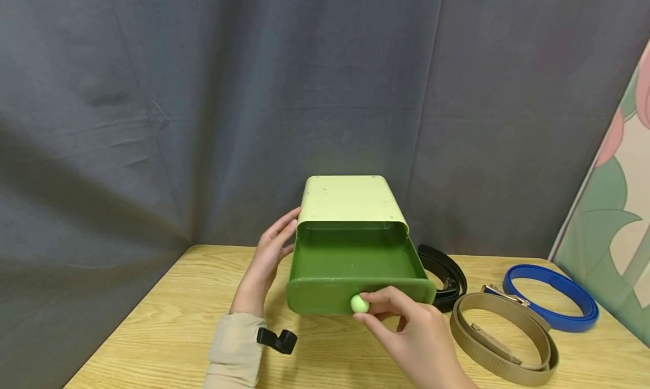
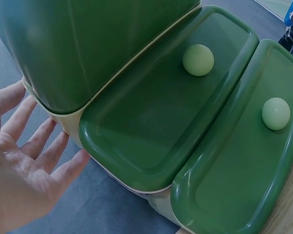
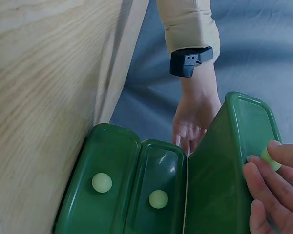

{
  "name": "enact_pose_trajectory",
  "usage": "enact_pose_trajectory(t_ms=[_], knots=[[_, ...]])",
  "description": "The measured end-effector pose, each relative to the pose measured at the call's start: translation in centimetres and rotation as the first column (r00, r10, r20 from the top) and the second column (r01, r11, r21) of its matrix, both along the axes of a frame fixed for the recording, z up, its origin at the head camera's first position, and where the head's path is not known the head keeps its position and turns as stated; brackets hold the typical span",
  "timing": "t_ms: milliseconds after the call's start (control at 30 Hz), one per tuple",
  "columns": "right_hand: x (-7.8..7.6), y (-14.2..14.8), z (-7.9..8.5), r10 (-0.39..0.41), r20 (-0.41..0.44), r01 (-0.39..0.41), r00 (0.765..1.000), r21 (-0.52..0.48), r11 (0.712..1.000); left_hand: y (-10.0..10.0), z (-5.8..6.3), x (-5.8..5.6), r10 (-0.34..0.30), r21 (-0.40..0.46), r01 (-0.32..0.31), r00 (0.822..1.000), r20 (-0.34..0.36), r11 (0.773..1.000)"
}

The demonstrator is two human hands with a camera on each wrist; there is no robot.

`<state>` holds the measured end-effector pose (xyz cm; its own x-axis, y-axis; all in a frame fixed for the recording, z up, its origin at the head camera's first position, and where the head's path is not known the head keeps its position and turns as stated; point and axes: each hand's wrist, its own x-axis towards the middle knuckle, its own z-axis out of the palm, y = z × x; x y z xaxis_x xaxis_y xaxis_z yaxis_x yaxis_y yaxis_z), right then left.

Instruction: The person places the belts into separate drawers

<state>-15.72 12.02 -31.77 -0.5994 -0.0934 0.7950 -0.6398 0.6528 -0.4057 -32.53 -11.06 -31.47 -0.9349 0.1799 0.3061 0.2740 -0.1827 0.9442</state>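
Note:
A small desktop drawer cabinet [image 1: 350, 200] with a pale yellow-green shell stands at the back of the table. Its top green drawer [image 1: 350, 259] is pulled far out, and nothing shows inside. My right hand [image 1: 413, 330] pinches the round pale green drawer knob [image 1: 359, 304] between thumb and fingers. Against the cabinet's left side, my left hand [image 1: 264, 259] rests its extended fingertips on the shell. In the left wrist view, a middle drawer [image 2: 136, 131] and a bottom drawer [image 2: 229, 165] sit closed below, each with its own round knob.
On the table's right side lie a coiled black belt [image 1: 457, 276], a tan belt [image 1: 545, 355] and a blue belt [image 1: 584, 304]. A grey curtain [image 1: 304, 95] hangs behind the wooden table [image 1: 167, 321]. A flower-patterned panel [image 1: 604, 225] stands at the far right.

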Motion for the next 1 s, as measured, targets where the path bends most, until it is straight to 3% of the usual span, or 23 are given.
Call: enact_pose_trajectory(t_ms=[567, 1000], knots=[[-0.2, 0.1, -1.9, 0.039, -0.082, -0.034, 0.996, 0.068, 0.997, 0.0, -0.1, -0.2, 0.003, -0.005, -0.003, 1.0, -0.005, 1.0], [0.5, 0.9, -1.5, 0.056, -0.029, -0.054, 0.998, 0.058, 0.997, -0.1, -0.2, -0.2, -0.006, -0.012, 0.005, 1.0, -0.012, 1.0]])
